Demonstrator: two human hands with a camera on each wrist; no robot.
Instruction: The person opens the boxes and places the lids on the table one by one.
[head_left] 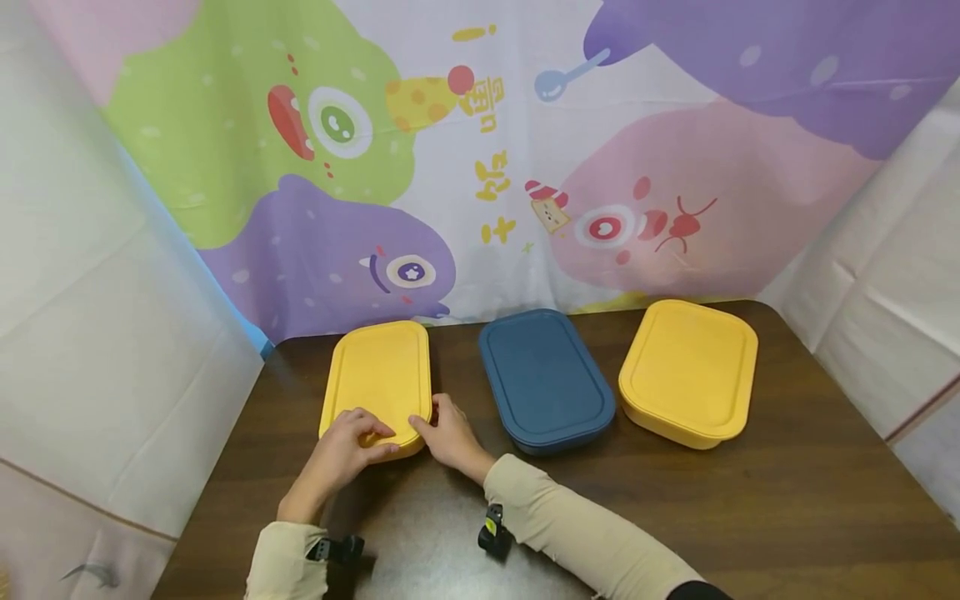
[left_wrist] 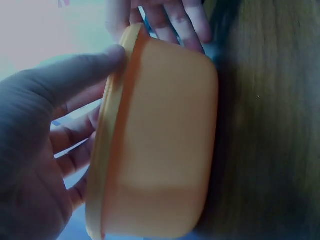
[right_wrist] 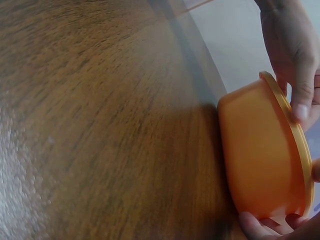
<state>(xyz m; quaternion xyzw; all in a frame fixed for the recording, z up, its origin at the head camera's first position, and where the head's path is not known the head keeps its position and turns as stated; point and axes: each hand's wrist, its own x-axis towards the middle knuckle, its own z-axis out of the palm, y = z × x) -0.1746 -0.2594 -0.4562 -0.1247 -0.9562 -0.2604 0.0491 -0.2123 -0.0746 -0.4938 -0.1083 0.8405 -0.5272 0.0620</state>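
A yellow lidded food container (head_left: 382,367) sits at the left of the table, with both hands at its near end. My left hand (head_left: 337,454) pinches the near edge of the yellow lid (left_wrist: 114,115). Its thumb (left_wrist: 80,70) lies along the rim while the other fingers reach over the top. At the near right corner, my right hand (head_left: 450,433) grips the container, thumb on the lid and fingers round the side. The orange-looking side wall (right_wrist: 260,155) shows in the right wrist view, the lid seated along its top.
Beside it stands a dark blue lidded container (head_left: 547,375), and farther right another yellow lidded container (head_left: 690,367). All stand on a dark wooden table (head_left: 795,500). A cartoon-printed curtain (head_left: 510,275) hangs behind the far edge, with pale cloth at both sides.
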